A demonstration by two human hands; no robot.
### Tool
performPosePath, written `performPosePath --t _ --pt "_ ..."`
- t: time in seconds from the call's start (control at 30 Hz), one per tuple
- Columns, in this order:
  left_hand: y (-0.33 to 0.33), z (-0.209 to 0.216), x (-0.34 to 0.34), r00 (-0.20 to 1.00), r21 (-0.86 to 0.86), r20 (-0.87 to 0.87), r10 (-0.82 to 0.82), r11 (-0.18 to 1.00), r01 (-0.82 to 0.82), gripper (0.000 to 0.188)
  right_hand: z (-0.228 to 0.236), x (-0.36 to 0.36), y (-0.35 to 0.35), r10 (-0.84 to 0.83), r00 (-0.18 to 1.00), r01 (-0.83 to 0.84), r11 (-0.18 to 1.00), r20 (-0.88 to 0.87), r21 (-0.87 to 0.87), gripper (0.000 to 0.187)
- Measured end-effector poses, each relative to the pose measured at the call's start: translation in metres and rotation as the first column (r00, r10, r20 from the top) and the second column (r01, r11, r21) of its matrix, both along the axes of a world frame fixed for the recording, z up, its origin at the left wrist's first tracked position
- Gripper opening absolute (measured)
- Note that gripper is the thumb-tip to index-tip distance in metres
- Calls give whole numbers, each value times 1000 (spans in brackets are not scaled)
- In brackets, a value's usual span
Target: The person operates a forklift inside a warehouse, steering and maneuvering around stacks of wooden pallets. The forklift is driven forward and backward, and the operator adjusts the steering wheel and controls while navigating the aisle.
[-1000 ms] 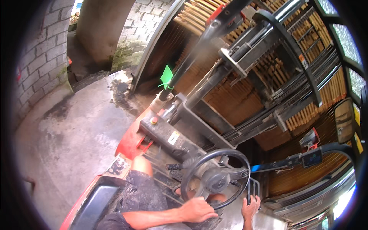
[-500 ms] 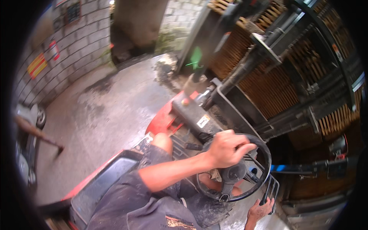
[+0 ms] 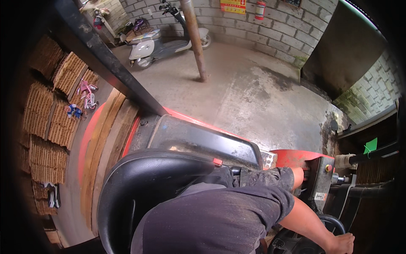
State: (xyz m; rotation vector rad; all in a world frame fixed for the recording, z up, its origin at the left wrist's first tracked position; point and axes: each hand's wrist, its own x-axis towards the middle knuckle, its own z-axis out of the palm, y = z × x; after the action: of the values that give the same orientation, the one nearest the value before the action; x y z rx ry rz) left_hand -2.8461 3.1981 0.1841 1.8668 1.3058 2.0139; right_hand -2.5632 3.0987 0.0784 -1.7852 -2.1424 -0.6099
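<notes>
My left hand [image 3: 340, 243] is at the lower right edge, its fingers curled closed over the black steering wheel [image 3: 335, 221] of a forklift. The left arm reaches down to the wheel from a dark sleeve. Only the wheel's upper part shows clearly; the frame's edge cuts off the rest. My right hand is outside the picture. Beyond the wheel stands a dark dash column [image 3: 318, 180] with a red-and-yellow button [image 3: 328, 168]. I sit twisted on a black seat [image 3: 139, 178].
Red body panels [image 3: 292, 157] and a dark post [image 3: 110, 59] frame the concrete floor. A rusty pole [image 3: 194, 40] stands by a parked scooter [image 3: 163, 48]. At left, a person in blue [image 3: 74, 111] is near a pink bicycle [image 3: 88, 94] and stacked brown slabs [image 3: 46, 161].
My view has swung far left and back, bringing the seat, scooter and left-side stacks into sight. My left hand stays at the wheel; my right hand has left the picture.
</notes>
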Motion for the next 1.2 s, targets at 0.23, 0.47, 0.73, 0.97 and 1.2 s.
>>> performPosePath --t 0.23,0.47,0.73,0.97,1.2 --pt "-2 18 83 970 93 -174 -173 977 191 54 47 34 -7 -118 993 117 993 31 32 57" --pt "-112 -48 158 843 -85 -130 -522 853 515 36 54 86 -25 -419 907 419 890 37 -183 57" --pt "-220 -93 49 762 -157 -183 -622 783 602 35 67 94 -22 -327 943 318 941 -66 -118 56" --pt "-228 -80 28 835 -125 -98 -542 839 530 25 73 102 -6 -295 951 284 952 -93 -113 56" --pt "-230 -65 49 864 -150 -132 -485 872 466 28 91 112 8 -273 954 257 957 -124 -134 55"
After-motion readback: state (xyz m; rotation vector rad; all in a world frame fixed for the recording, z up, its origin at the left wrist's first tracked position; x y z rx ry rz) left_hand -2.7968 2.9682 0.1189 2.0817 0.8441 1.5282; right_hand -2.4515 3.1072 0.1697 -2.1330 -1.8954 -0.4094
